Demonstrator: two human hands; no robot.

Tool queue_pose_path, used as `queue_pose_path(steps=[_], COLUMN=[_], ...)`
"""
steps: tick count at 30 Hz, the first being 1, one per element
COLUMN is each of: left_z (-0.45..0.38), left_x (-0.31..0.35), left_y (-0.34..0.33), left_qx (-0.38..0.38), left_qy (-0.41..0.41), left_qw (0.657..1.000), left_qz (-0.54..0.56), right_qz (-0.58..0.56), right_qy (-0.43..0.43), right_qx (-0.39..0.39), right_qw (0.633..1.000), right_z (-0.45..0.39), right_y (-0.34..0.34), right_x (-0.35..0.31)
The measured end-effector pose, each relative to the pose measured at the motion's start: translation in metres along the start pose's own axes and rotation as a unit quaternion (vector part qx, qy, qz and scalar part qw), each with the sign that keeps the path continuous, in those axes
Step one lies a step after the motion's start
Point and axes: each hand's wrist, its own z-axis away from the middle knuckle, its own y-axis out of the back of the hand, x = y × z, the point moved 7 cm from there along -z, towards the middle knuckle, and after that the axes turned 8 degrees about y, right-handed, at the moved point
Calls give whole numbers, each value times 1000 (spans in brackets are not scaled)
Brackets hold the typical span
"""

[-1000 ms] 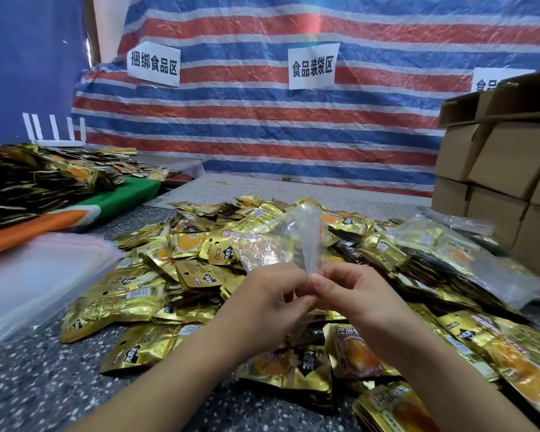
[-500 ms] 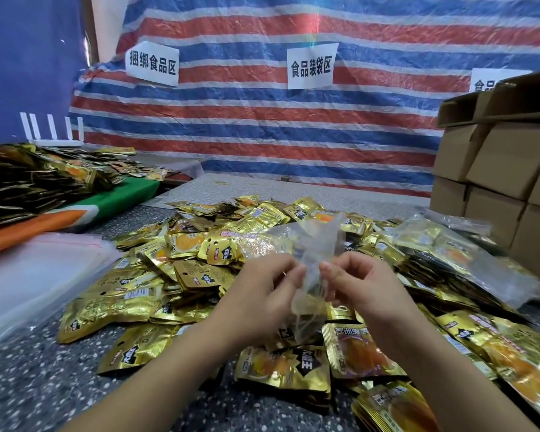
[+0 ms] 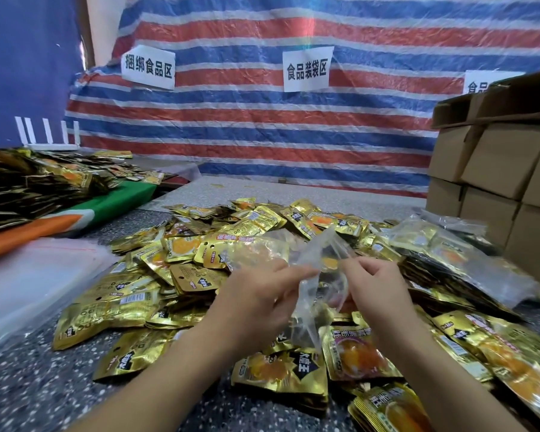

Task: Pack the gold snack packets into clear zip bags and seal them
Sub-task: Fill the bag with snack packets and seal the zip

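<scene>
Both hands are up over the near middle of the speckled grey table (image 3: 28, 388), working one thin clear plastic zip bag (image 3: 321, 260). The left hand (image 3: 256, 300) pinches one lip of its mouth between thumb and fingertips; the right hand (image 3: 374, 291) pinches the other lip, fingers curled. The bag looks empty, so I'd judge this the opening step, the mouth being parted. Next calls for freeing a hand to lift from the heap of shiny gold foil snack packets (image 3: 181, 275) spread beneath and beyond, then sliding them in. Filled clear bags (image 3: 449, 257) lie right.
</scene>
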Motion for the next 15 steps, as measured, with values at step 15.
queue_pose_path(steps=[15], left_z=[7], left_x=[4], left_y=[-15], left_qx=[-76], left_qy=[19], left_qw=[992], left_qz=[-101], right_qz=[-93], right_qy=[-96], right_qx=[15], right_qw=[991], right_z=[-3], right_y=[5], right_x=[5])
